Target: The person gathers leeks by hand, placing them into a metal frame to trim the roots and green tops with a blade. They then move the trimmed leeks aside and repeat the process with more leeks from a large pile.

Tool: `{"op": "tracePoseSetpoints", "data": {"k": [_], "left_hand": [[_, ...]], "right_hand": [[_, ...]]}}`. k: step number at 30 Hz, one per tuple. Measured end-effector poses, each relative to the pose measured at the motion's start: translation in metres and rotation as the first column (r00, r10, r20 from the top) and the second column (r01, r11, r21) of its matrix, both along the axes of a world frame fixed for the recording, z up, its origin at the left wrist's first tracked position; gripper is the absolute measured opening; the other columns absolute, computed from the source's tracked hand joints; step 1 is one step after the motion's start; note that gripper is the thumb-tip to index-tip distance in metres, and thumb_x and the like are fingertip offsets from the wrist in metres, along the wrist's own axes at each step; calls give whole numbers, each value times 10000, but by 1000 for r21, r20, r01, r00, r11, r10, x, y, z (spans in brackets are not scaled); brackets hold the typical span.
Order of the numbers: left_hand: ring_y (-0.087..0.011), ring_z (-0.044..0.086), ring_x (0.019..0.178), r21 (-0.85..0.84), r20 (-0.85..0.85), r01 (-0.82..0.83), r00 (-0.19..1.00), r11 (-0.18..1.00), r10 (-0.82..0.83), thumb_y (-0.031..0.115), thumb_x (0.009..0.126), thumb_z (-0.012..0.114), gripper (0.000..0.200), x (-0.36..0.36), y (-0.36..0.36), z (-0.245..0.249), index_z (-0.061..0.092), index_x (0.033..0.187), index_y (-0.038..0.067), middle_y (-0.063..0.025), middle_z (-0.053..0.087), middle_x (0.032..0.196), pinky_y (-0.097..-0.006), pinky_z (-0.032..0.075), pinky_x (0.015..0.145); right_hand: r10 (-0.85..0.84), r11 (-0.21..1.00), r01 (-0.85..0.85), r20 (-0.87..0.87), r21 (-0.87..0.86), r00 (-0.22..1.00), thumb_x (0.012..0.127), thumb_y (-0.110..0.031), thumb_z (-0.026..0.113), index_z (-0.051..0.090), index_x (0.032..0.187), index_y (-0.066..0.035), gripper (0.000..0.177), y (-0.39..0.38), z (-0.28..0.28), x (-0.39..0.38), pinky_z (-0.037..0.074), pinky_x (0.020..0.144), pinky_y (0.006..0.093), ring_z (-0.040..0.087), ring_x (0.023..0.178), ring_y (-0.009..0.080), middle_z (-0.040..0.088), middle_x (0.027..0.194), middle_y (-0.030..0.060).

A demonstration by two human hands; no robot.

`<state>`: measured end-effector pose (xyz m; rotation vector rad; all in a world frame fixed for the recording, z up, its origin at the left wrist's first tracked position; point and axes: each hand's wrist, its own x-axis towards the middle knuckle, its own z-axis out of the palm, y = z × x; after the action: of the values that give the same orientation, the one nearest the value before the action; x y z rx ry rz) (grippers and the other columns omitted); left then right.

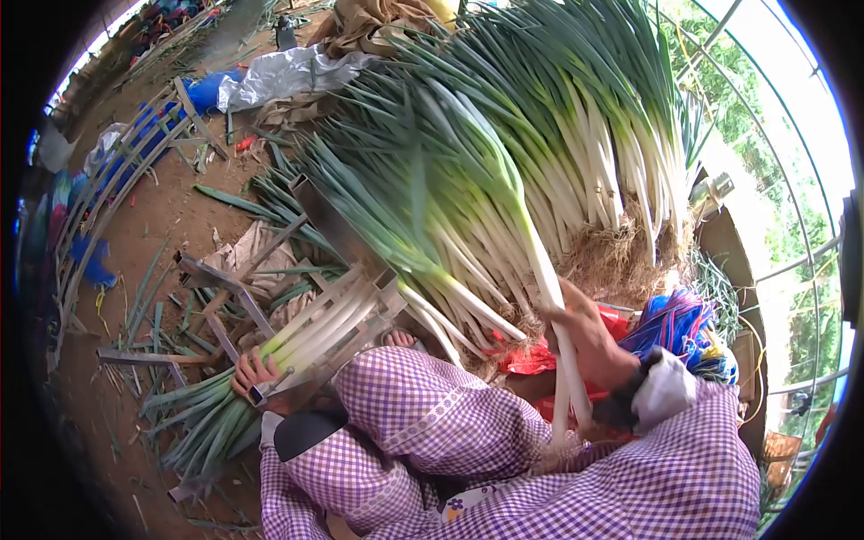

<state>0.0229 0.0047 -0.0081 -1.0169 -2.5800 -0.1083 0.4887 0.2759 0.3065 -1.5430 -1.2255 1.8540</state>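
My left hand [256, 373] is at the lower left, its fingers curled over a bundle of long green onions [315, 319]. That bundle lies in a metal frame [243, 301], white stems to the right and green leaves hanging out at the left. My right hand [585, 337] is closed round the white stems of large green onions [535, 243]. Their roots point down toward my lap, and their leaves reach up over the big pile. The pile of green onions [594, 135] fills the upper middle, with tangled roots [616, 256] at its lower end.
Blue and multicoloured strings [679, 333] lie right of my right hand, beside red plastic [531, 355]. A silver sheet [288, 81] and brown cloth [378, 22] lie behind the frame. Bare soil with loose leaves extends left, near a curved rack [126, 180]. Metal hoops [792, 162] stand at right.
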Motion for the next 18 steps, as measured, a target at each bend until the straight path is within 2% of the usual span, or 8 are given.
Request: {"op": "tracePoseSetpoints", "data": {"k": [6, 11, 13, 15, 16, 18], "left_hand": [[-297, 503, 1313, 7, 4, 20, 1000, 1000, -20, 381, 971, 584, 414, 6, 1, 12, 625, 1319, 161, -110, 573, 1352, -548, 332, 1106], [-321, 517, 1286, 64, -3, 60, 998, 996, -60, 376, 961, 586, 423, 12, 2, 21, 634, 1300, 127, -136, 591, 1315, -551, 345, 1095], [-321, 484, 1319, 55, -2, 68, 998, 996, -68, 385, 961, 579, 446, 7, -4, 4, 609, 1340, 152, -137, 561, 1359, -555, 315, 1117], [-320, 463, 1338, 36, 2, 103, 995, 994, -103, 387, 962, 569, 464, 1, -11, -3, 589, 1370, 168, -138, 537, 1391, -560, 291, 1134], [-322, 411, 1389, -32, 30, 84, 996, 996, -83, 422, 880, 643, 600, -1, -12, -6, 544, 1427, 198, -119, 489, 1450, -569, 235, 1177], [-320, 389, 1411, -5, 139, 60, 989, 998, -59, 428, 807, 697, 698, 4, -17, 5, 527, 1447, 208, -103, 474, 1467, -573, 210, 1197]], "right_hand": [[-110, 985, 100, -62, -144, 992, 895, -147, 766, 491, 1449, -116, 619, -70, 49, 18, 436, 504, 240, 538, 597, 78, 563, 806, -19], [-28, 998, 24, -65, -65, 998, 920, -103, 730, 437, 1497, -88, 648, -83, 92, 15, 454, 502, 255, 568, 603, 98, 610, 815, 18], [-3, 999, -1, -86, -44, 996, 927, -94, 716, 439, 1495, -87, 633, -80, 110, 8, 448, 499, 251, 573, 608, 100, 611, 811, 22], [99, 995, -99, -143, 5, 985, 924, -99, 724, 457, 1485, -90, 622, -74, 135, -7, 447, 477, 249, 580, 615, 108, 615, 815, 30], [106, 994, -103, -111, 32, 988, 917, -96, 732, 468, 1482, -91, 623, -75, 149, -17, 459, 476, 251, 579, 607, 106, 617, 811, 31], [126, 990, -121, -72, 74, 989, 904, -79, 744, 484, 1478, -96, 630, -75, 170, -37, 480, 475, 255, 579, 593, 103, 631, 817, 37]]}}
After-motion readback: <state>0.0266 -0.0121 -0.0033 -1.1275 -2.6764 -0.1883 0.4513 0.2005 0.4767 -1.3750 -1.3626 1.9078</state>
